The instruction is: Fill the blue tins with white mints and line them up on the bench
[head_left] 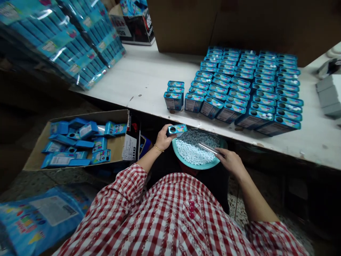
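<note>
A small blue container (177, 129) is held in the left hand (163, 138), just above the left part of the rim of a turquoise basin (195, 167). The fingers are closed around its left end, with the thumb along the near side and the other fingers toward the far side; the right end sticks out free of them. Its top faces up, and the dark round opening there sits at the left, right beside the fingertips. The basin is filled with small white pellets (189, 151). The right hand (230, 161) grips one end of a slim metal tool (209, 148), its fingers wrapped over the near end, while the other end points left over the pellets; whether that tip touches them I cannot tell. Beyond the basin runs a white desk (149, 80). Near its front edge stand three blue containers (173, 96) in a short file, and just to their right stand close-packed rows of blue containers (239, 89), some with white pellets showing at their tops. To the left of the left hand, below the desk's level, an open cardboard box (114, 147) holds a loose jumble of blue packs (77, 138). Clear-wrapped bundles (58, 42) stand at the desk's left, and a large blue bag (45, 220) lies at lower left.
</note>
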Motion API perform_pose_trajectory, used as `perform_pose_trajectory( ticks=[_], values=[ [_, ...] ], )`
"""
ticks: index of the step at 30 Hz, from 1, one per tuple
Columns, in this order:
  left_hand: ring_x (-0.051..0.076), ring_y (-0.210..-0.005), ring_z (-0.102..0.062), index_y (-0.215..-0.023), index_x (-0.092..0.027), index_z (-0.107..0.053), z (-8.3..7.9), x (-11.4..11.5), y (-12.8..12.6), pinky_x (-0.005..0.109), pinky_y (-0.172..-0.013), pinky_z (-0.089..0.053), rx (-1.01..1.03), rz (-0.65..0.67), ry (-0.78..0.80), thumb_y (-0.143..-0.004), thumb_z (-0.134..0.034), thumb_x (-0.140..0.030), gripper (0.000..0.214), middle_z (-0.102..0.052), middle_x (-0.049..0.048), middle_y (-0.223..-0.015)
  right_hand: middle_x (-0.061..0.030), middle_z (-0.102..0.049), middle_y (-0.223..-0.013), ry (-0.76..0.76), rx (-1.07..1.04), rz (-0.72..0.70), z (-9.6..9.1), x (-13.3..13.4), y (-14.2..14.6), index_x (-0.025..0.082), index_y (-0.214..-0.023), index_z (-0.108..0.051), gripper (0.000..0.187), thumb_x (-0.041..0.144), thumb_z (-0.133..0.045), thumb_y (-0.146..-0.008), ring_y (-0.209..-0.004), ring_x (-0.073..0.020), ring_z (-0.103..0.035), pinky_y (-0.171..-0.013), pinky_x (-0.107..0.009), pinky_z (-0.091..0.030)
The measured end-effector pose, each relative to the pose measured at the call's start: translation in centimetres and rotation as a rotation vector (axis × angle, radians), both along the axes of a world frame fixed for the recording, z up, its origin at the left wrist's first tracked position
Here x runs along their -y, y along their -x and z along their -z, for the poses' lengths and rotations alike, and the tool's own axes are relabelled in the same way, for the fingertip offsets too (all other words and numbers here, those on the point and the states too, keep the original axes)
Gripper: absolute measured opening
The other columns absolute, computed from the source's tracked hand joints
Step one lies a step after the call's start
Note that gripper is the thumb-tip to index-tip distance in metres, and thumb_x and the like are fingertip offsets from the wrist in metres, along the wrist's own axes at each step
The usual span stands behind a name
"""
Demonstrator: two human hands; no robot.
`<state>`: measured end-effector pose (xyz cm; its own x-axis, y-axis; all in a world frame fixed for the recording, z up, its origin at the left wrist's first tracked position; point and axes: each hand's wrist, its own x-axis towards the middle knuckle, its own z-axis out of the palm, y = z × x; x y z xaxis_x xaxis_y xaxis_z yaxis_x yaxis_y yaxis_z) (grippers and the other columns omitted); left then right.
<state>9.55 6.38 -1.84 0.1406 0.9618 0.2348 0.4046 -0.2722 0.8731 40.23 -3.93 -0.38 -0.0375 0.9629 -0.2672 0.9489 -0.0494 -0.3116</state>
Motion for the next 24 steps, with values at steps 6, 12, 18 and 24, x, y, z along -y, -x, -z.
perform_pose_trajectory(
  ticks=[6,12,18,24],
  values=[
    [0.018,-0.092,-0.057,-0.106,-0.016,-0.051,-1.5,-7.7,1.0,0.032,-0.085,-0.047,0.188,0.009,-0.01,-0.062,-0.073,-0.03,0.051,-0.059,0.0056,-0.101,-0.0023,-0.069,-0.105,-0.028,-0.092,0.048,2.3,0.8,-1.1,0.026,-0.11,-0.066,0.035,0.04,-0.046,-0.083,-0.093,-0.023,-0.065,-0.074,-0.031,-0.051],
    [0.031,-0.121,-0.043,-0.131,-0.019,-0.033,-2.6,-10.7,1.5,0.045,-0.097,-0.04,-0.139,-0.133,-0.096,-0.05,-0.081,-0.04,0.097,-0.037,0.0173,-0.134,-0.0034,-0.067,-0.11,-0.012,-0.207,0.05,2.7,1.5,-0.9,0.023,-0.111,-0.065,0.039,0.042,-0.045,-0.084,-0.098,-0.0232,-0.063,-0.081,-0.033,-0.05],
    [0.04,-0.137,0.01,-0.142,-0.026,-0.015,-8.4,-12.6,-0.2,0.061,-0.107,0.0,-0.863,0.228,-0.19,-0.045,-0.082,-0.047,0.119,0.002,0.0115,-0.152,-0.0039,-0.067,-0.11,-0.016,-0.217,0.044,2.1,1.1,-0.5,0.024,-0.111,-0.065,0.039,0.042,-0.045,-0.083,-0.098,-0.0234,-0.063,-0.084,-0.035,-0.049],
    [0.047,-0.135,0.007,-0.143,-0.019,-0.016,-8.7,-17.8,-0.7,0.061,-0.107,-0.011,-0.965,0.501,-0.041,-0.036,-0.083,-0.047,0.129,0.001,0.0178,-0.151,-0.0045,-0.067,-0.111,-0.032,-0.329,0.026,2.4,1.0,1.5,0.024,-0.11,-0.066,0.037,0.039,-0.045,-0.084,-0.101,-0.0214,-0.062,-0.088,-0.034,-0.048]
  ],
)
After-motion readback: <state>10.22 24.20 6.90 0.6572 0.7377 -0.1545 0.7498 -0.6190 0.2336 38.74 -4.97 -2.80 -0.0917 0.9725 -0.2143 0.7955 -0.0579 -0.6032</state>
